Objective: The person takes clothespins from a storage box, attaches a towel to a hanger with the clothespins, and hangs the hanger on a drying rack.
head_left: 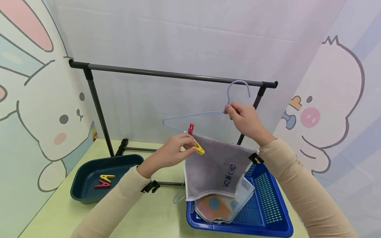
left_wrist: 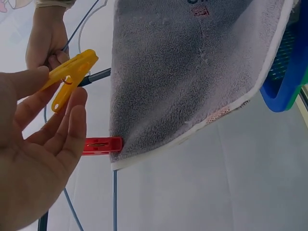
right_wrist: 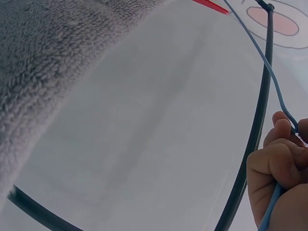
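Note:
My right hand (head_left: 245,120) grips a light blue wire hanger (head_left: 193,114) just below its hook, in front of the rack's bar. A grey towel (head_left: 212,165) with a white edge and dark lettering hangs from the hanger's lower wire. At its upper left corner a red clothespin (left_wrist: 102,145) clamps the towel. Between thumb and fingers my left hand (head_left: 171,150) pinches a yellow clothespin (left_wrist: 72,74), held apart from the towel in the left wrist view. The right wrist view shows the right fingers curled round the hanger wire (right_wrist: 269,72).
A black rack (head_left: 175,75) stands behind the hands. On the left, a dark green basin (head_left: 78,188) holds a yellow and a red clothespin (head_left: 102,184). A blue basket (head_left: 241,229) at the right contains folded patterned cloth (head_left: 214,206); part of another hanger (head_left: 177,195) shows beside it.

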`<state>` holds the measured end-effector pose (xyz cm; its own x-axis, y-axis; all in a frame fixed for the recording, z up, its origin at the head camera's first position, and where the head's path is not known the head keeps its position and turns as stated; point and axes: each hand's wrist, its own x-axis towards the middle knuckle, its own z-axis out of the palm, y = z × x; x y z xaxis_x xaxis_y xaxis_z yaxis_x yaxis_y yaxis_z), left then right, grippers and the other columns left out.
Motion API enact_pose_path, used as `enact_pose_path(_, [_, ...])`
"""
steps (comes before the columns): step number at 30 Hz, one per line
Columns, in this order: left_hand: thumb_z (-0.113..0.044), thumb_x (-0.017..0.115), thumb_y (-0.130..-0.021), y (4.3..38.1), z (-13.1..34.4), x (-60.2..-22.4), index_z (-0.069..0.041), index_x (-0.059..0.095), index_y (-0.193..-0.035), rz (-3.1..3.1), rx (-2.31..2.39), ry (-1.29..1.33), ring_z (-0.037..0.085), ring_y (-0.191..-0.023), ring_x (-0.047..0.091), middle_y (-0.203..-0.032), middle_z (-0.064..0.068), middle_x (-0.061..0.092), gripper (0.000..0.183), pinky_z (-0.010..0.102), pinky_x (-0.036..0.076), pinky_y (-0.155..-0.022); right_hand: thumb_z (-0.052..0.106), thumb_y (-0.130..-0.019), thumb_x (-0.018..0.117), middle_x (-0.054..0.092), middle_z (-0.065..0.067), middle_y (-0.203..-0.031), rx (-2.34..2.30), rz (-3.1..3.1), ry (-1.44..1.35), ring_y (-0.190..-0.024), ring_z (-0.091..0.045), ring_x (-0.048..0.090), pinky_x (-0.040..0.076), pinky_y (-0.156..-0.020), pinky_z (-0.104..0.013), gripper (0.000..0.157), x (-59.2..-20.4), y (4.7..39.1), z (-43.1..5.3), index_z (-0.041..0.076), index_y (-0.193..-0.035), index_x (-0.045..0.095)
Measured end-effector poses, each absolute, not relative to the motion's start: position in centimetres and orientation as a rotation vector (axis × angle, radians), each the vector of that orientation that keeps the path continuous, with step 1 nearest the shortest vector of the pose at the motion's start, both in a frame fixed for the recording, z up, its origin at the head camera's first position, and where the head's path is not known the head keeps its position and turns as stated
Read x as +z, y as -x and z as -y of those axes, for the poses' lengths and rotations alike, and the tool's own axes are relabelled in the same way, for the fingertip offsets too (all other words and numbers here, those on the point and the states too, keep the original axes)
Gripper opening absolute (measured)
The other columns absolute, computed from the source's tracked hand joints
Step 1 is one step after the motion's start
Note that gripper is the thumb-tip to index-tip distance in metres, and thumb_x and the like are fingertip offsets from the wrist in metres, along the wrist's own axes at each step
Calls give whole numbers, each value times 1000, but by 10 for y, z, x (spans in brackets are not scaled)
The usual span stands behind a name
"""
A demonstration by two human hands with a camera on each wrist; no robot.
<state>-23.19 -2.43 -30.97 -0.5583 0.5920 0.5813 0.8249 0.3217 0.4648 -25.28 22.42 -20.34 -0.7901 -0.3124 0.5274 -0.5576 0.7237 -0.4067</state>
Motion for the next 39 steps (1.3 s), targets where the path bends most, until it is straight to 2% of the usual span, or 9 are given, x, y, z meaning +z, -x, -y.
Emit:
enact_pose_path(4, [-20,65,-80,233,20,-306,-16,61,-90,2267,-1080,1274,0,-75,50,-87,-11,55,12,22,44,-65,39,-92,40,50,-6,-67,782,2482,-660,-56,-21,39,31,-51,-33,36,-197,251,-224,12,-87,62])
enact_pose_path(9, [-16,68,-77,231,16,-303,-8,58,-102,2255,-1158,1262,1,-75,53,-90,-3,60,27,27,46,-67,40,-92,39,52,-8,-69,771,2490,-652,-54,-22,39,31,-50,-33,37,-190,248,-225,12,-87,62])
enact_pose_path(13, [-7,62,-81,232,12,-303,-6,59,-98,2218,-1238,1232,3,-75,54,-88,2,62,17,25,46,-65,41,-92,38,52,-7,-69,760,2495,-638,-50,-22,38,31,-48,-33,36,-190,249,-227,15,-86,62])
enact_pose_path(16, [-5,60,-82,235,8,-305,-9,63,-87,2195,-1236,1192,2,-73,55,-84,2,63,8,21,46,-64,44,-91,37,52,-5,-69,753,2500,-645,-53,-21,39,32,-49,-33,36,-190,251,-226,17,-86,61])
enact_pose_path(20, [-6,62,-80,240,3,-314,-14,64,-81,2248,-1168,1198,-1,-69,55,-78,-3,62,8,18,45,-62,44,-91,38,53,-6,-69,774,2504,-650,-56,-20,39,32,-51,-33,36,-192,255,-227,17,-87,62])
enact_pose_path(26, [-8,62,-80,239,1,-324,-16,64,-80,2329,-1123,1248,-2,-68,54,-75,-10,59,8,18,44,-61,41,-92,39,52,-6,-68,798,2489,-626,-54,-21,38,30,-49,-32,37,-195,257,-232,13,-86,62])
enact_pose_path(39, [-7,61,-81,239,-2,-330,-16,63,-79,2384,-1069,1320,0,-67,52,-75,-12,57,9,17,43,-61,40,-92,39,52,-7,-67,788,2490,-630,-54,-20,37,29,-49,-32,37,-199,263,-230,12,-86,63])
